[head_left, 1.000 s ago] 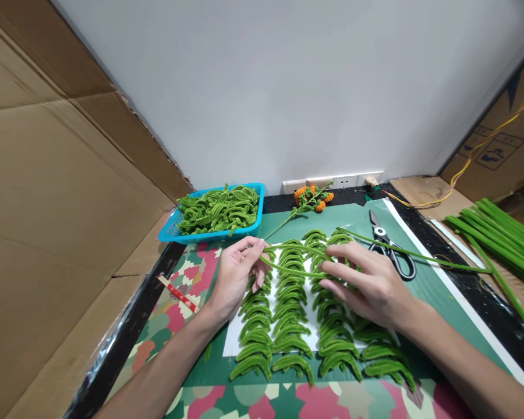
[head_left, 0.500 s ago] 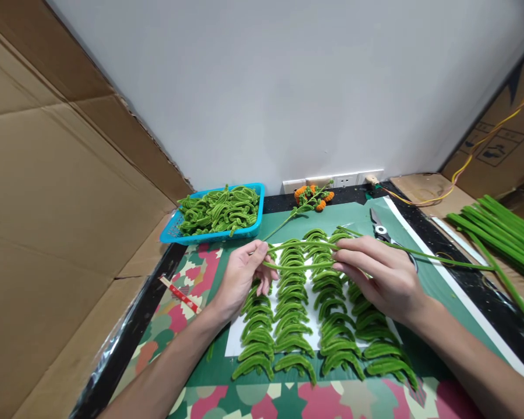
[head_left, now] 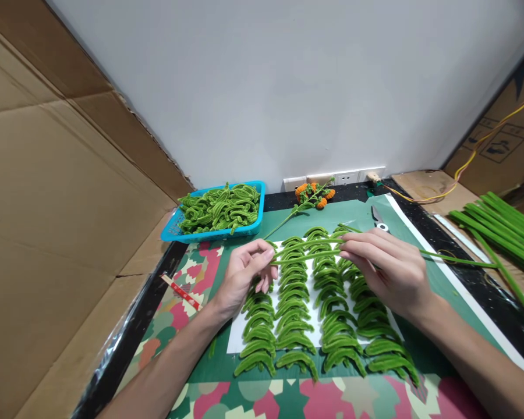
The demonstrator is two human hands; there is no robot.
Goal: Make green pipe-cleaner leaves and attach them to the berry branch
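My left hand (head_left: 245, 272) pinches the left ends of green pipe cleaners (head_left: 308, 255) between thumb and fingers. My right hand (head_left: 388, 269) grips them toward the right, so two strands run side by side between the hands. Whether they are separate stems or one folded stem, I cannot tell. Below both hands, curved green pipe-cleaner pieces (head_left: 294, 326) lie in several overlapping columns on a white sheet (head_left: 238, 344). Scissors (head_left: 378, 218) lie partly hidden behind my right hand.
A blue basket (head_left: 201, 237) full of bent green pieces stands at the back left. An orange pipe-cleaner flower (head_left: 305, 191) lies near the wall sockets. Long green stems (head_left: 498, 235) are bundled at right. A red-wrapped stick (head_left: 181, 292) lies at left. Cardboard (head_left: 61, 221) borders the left side.
The two strands between my hands have come closer together at the left end, and my left finger and thumb have closed over them. The view has shifted slightly.
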